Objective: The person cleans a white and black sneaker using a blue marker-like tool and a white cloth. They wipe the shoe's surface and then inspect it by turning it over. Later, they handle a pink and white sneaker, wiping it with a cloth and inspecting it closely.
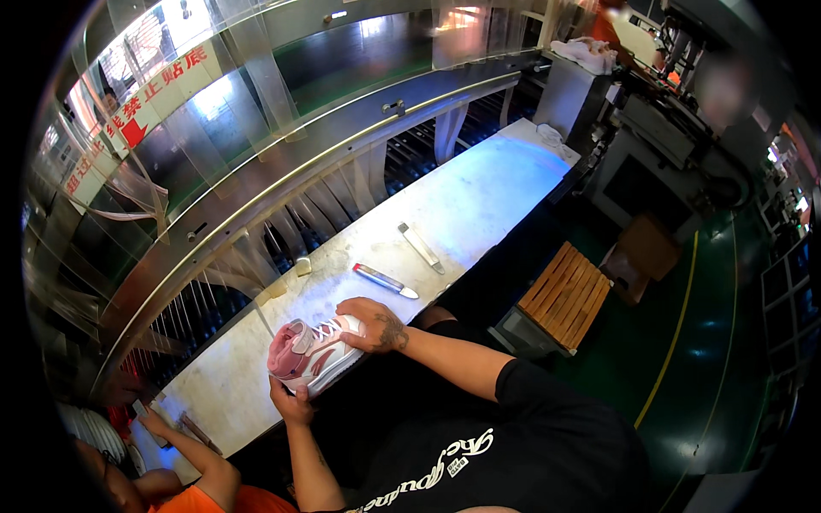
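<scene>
Both my hands hold a pink and white high-top sneaker [315, 352] over the near edge of the long pale table [487, 197]. My left hand [291, 403] is closed around its heel end, low near the sole. Around the toe end, my right hand [373, 325] is closed, with its fingers over the front of the shoe. White laces run across the top, and the pink padded collar faces left. Just beyond my right hand lies a knife-like tool [385, 280] with a red end and a pale pointed tip. Farther along rests a flat, light-coloured hand tool [421, 248].
A conveyor frame [342, 162] with clear plastic strips runs along the table's far side. At lower left, a co-worker's hand [154, 421] reaches over the table. A wooden slatted stool [566, 295] and cardboard box [648, 246] stand at right, near a machine [650, 145].
</scene>
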### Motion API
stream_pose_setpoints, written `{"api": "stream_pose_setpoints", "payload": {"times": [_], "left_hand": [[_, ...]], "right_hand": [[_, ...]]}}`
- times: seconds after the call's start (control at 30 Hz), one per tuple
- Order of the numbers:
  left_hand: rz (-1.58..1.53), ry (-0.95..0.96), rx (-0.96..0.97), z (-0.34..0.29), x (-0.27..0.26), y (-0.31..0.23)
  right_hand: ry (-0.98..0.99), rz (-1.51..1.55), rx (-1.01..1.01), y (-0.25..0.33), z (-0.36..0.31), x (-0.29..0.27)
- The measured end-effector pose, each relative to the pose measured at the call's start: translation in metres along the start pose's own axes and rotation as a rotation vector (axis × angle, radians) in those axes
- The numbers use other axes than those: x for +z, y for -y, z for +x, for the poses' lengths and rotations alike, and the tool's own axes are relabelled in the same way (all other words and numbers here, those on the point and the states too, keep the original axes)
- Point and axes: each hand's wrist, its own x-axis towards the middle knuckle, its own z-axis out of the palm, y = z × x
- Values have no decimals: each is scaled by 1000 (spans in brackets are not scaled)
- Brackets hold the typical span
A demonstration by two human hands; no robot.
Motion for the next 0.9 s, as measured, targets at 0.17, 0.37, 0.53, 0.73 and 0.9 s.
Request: {"api": "stream_pose_setpoints", "payload": {"times": [0.17, 0.37, 0.53, 0.73, 0.9], "left_hand": [[48, -27, 24, -2, -1, -4], [208, -42, 91, -1, 2, -14], [547, -174, 215, -17, 5, 0], [945, -271, 333, -79, 27, 23], [980, -223, 267, -88, 23, 36]], "right_hand": [[38, 27, 0, 8, 3, -5], [11, 14, -15, 7, 0, -6], [-30, -6, -50, 9, -6, 1], [-37, -77, -125, 10, -20, -1], [-56, -74, -124, 13, -20, -2]]}}
